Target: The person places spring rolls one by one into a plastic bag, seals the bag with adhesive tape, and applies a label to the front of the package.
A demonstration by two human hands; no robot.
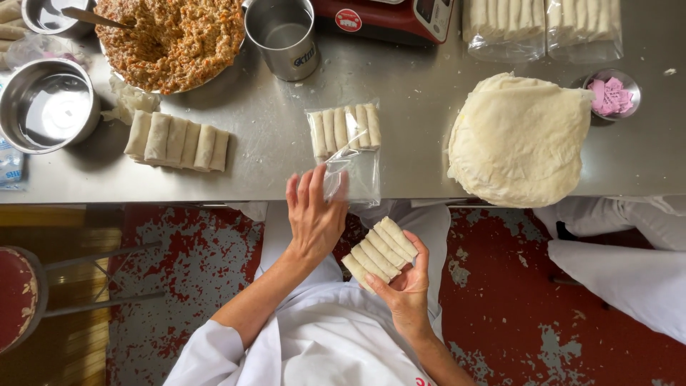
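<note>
**Spring rolls in hand at a crowded steel table**

A steel table [421,100] carries a wide dish of filling [171,39], a metal cup [282,36], a steel bowl [46,104] and a loose row of rolls [177,141] on the left. A stack of round wrappers [518,139] sits to the right beside a small tin of pink slips [612,95], with packed bags of rolls [543,25] at the far edge. Nothing lies between the hands and the plastic bag [346,146], which holds five rolls at its far end and hangs open over the table's near edge. The left hand [314,214] pinches the bag's open mouth with its fingertips. The right hand [407,282], palm up below the table edge, cradles a batch of spring rolls [379,251] side by side, just short of the bag's mouth.
</note>
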